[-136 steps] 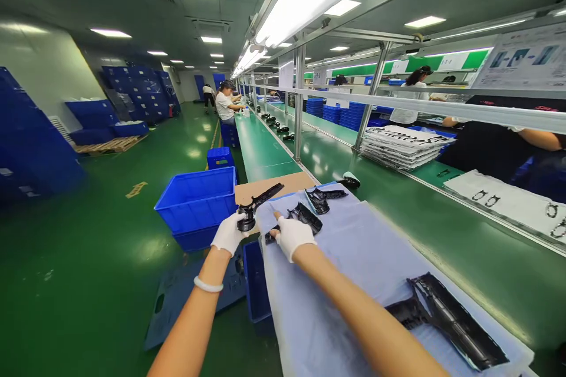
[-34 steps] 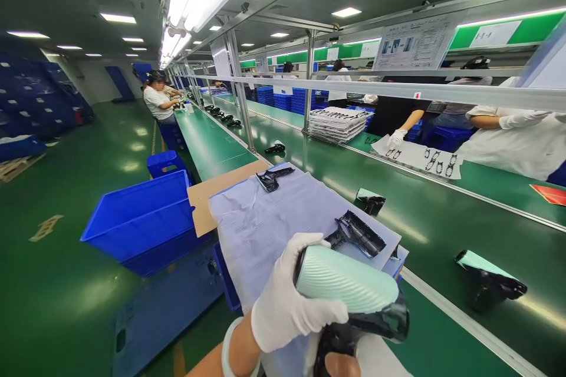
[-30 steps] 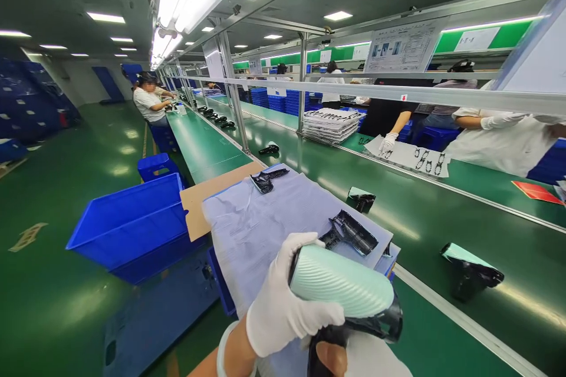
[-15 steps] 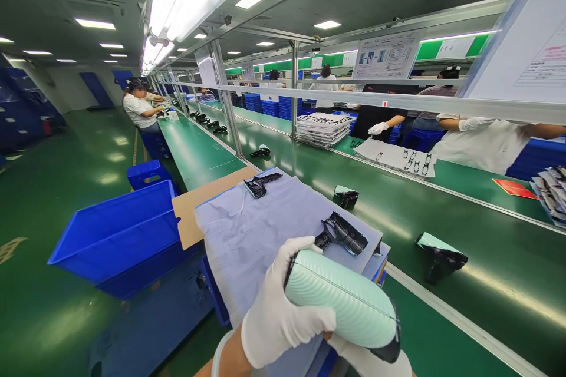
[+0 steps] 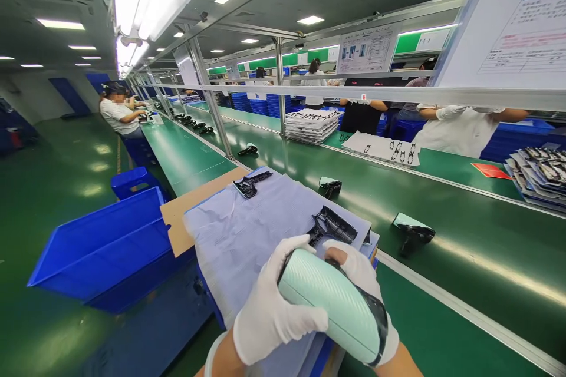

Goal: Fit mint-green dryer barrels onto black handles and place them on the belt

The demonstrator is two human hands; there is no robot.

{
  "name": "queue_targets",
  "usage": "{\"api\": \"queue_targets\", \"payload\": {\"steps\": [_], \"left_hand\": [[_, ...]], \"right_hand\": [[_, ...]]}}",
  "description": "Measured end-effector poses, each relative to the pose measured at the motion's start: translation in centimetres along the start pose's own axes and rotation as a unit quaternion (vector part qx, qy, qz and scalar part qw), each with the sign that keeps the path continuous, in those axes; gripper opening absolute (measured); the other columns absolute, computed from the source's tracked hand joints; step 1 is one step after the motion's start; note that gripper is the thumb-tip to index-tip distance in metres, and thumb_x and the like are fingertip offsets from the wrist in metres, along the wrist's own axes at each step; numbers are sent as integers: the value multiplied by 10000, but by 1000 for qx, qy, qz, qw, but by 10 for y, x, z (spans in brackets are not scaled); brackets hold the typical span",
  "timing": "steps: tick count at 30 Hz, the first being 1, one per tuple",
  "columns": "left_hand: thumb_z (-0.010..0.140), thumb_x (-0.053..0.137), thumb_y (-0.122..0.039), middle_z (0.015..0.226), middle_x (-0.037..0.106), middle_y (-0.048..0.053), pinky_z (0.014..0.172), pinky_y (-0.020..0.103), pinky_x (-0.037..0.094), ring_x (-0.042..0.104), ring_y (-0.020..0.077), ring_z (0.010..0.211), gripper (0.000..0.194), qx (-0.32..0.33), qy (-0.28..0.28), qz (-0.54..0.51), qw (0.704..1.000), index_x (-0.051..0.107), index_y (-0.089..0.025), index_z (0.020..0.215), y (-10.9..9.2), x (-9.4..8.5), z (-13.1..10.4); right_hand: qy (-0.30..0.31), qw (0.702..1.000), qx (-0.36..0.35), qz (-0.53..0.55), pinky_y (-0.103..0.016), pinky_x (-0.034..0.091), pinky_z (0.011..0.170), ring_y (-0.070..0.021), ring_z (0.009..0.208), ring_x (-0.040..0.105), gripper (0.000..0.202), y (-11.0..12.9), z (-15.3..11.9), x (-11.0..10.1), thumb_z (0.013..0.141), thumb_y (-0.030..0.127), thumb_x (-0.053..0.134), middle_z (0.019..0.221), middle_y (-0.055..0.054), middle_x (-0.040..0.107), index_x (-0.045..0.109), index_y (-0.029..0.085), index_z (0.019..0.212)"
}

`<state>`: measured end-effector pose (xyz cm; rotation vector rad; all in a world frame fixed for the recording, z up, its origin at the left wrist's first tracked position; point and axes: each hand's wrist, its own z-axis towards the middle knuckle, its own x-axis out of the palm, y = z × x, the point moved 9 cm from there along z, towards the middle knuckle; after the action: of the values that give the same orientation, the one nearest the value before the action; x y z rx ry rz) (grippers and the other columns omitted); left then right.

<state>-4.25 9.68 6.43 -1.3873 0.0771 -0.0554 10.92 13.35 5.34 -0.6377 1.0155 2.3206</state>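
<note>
A mint-green housing (image 5: pixel 329 303) with black edges is held between my two gloved hands, above the near edge of the cloth. My left hand (image 5: pixel 274 306) wraps its left end, thumb along the near side. On the far right side, my right hand (image 5: pixel 362 280) curls round the black part, with a bare fingertip showing. Just beyond lies a black shell half (image 5: pixel 333 227) on the light-blue cloth (image 5: pixel 230 235). Another black and mint shell (image 5: pixel 252 184) rests near the cloth's far corner.
Mint and black housings (image 5: pixel 413 232) sit spaced along the green conveyor (image 5: pixel 469 247). A blue bin (image 5: pixel 101 247) stands at left beside cardboard (image 5: pixel 177 224). A metal rail crosses in front. Several people work across the line, near stacked trays (image 5: pixel 312 125); one person sits far left.
The housing has rolled in my hands, bringing its black side edge into view. My right hand has come up from beneath it to its far right side. The whole view has shifted.
</note>
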Motion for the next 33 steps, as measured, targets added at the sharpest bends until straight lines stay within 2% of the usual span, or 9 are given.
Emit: {"api": "queue_targets", "payload": {"steps": [4, 7, 11, 14, 19, 23, 25, 28, 33], "left_hand": [[459, 861, -698, 1181, 598, 62, 997, 413, 428, 561, 313, 1094, 982, 22, 13, 22, 999, 562, -284, 1299, -8, 1, 1], [466, 874, -675, 1183, 598, 55, 1017, 413, 416, 558, 304, 1095, 975, 25, 23, 19, 999, 558, -290, 1305, -11, 3, 3], [459, 892, -648, 1202, 596, 53, 1046, 426, 393, 543, 317, 1133, 993, 9, 33, 18, 999, 548, -301, 1323, -10, 5, 5], [450, 905, -630, 1215, 595, 60, 1044, 431, 393, 542, 324, 1138, 1007, -2, 36, 23, 999, 544, -297, 1330, -8, 4, 5], [442, 929, -585, 1236, 600, 74, 1040, 424, 409, 547, 342, 1162, 1015, -5, 45, 28, 999, 549, -280, 1333, -10, 1, 5], [457, 950, -515, 1274, 586, 77, 1061, 444, 396, 545, 354, 1181, 991, -12, 53, 49, 997, 554, -285, 1336, -13, 0, 4], [465, 953, -490, 1284, 576, 82, 1069, 461, 389, 549, 355, 1173, 980, -21, 57, 63, 996, 559, -283, 1338, -13, 1, 4], [501, 936, -486, 1277, 571, 95, 1068, 468, 398, 551, 352, 1166, 965, -14, 59, 76, 995, 552, -263, 1358, -13, 2, 6], [662, 816, -586, 1208, 615, 104, 1009, 425, 448, 592, 311, 1094, 791, 60, 36, 78, 994, 596, -226, 1331, -19, -1, 11]], "right_hand": [[-68, 996, -27, -58, -380, 537, 834, -244, 962, 674, 246, -14, 8, -19, 881, 303, 449, 995, -77, 725, 685, 240, 908], [-116, 987, -48, -104, -449, 522, 914, -269, 1080, 643, 237, -10, 6, -28, 919, 330, 468, 1095, -92, 702, 667, 248, 1019], [-154, 971, -100, -151, -455, 513, 937, -269, 1162, 594, 169, 13, 5, -41, 938, 239, 499, 1145, -101, 669, 611, 250, 1064], [-181, 941, -180, -223, -485, 497, 956, -279, 1227, 538, 206, 43, 6, -51, 898, 116, 567, 1153, -96, 642, 552, 259, 1045], [-225, 893, -249, -299, -533, 512, 878, -304, 1154, 538, 330, 81, 10, -71, 791, 34, 696, 1064, -103, 632, 520, 251, 966], [-244, 855, -335, -312, -556, 470, 873, -296, 1044, 570, 357, 92, -3, -77, 714, 39, 721, 1000, -82, 633, 581, 265, 954], [-221, 879, -320, -275, -535, 459, 910, -246, 932, 605, 338, 81, -10, -75, 720, 131, 715, 906, -15, 655, 648, 346, 972], [-149, 950, -200, -186, -480, 503, 881, -243, 832, 633, 274, 48, -15, -70, 764, 342, 663, 727, 20, 656, 702, 465, 1006], [-74, 982, -137, -107, -422, 540, 785, -289, 927, 648, 307, 33, -31, -73, 802, 395, 625, 715, 15, 677, 700, 498, 1081]]}}
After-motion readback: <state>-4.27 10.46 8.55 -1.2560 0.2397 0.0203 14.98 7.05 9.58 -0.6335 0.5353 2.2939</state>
